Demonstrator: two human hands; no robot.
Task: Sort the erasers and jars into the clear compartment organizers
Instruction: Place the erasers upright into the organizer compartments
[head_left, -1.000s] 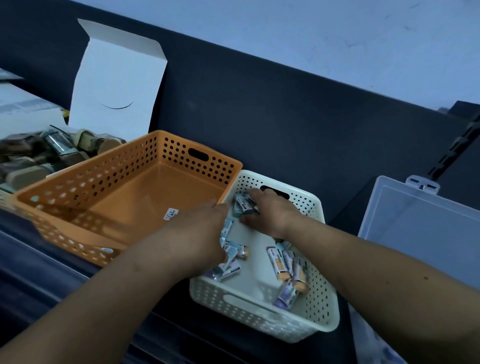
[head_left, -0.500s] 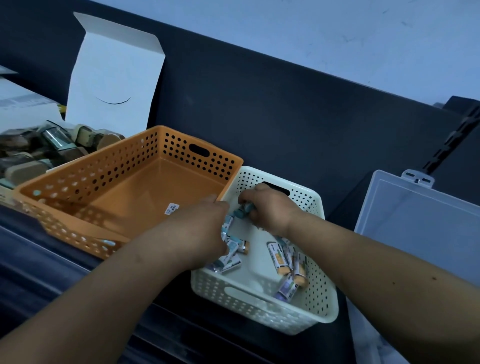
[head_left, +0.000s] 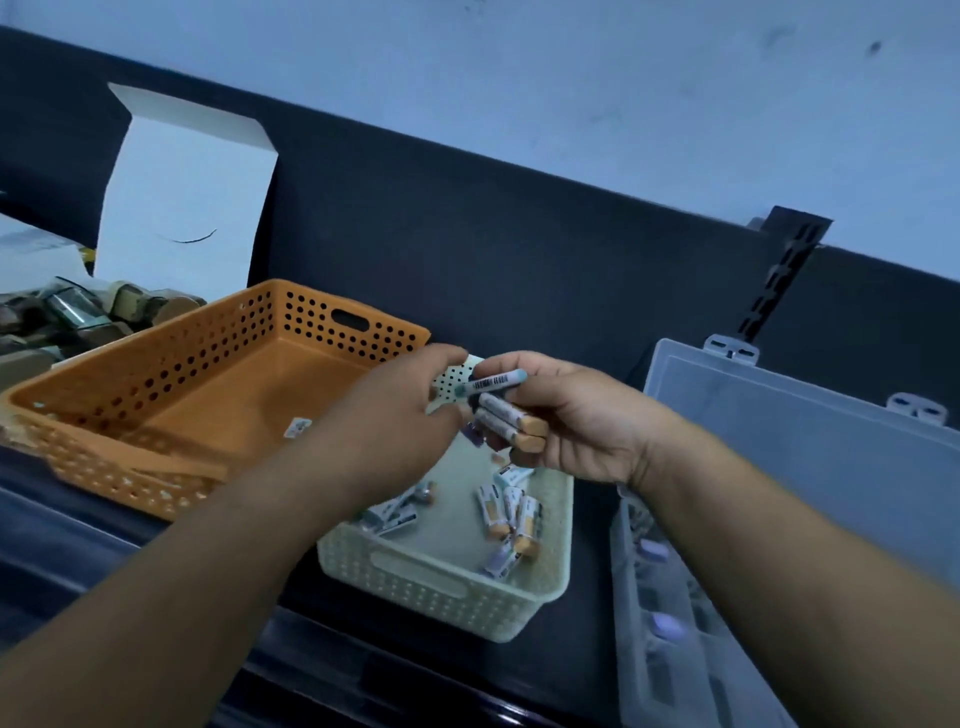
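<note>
R hand (head_left: 576, 421) clasped stacked, paper-sleeved block erasers (head_left: 511, 415) above perforated cream plastic basket (head_left: 441, 587). L hand (head_left: 384, 426) adjacent; grip not discernible.

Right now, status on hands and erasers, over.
Right hand grips a bunch of erasers above the white basket. Left hand at the bunch, grip unclear. Organizer open at right, nothing in the way.
</note>
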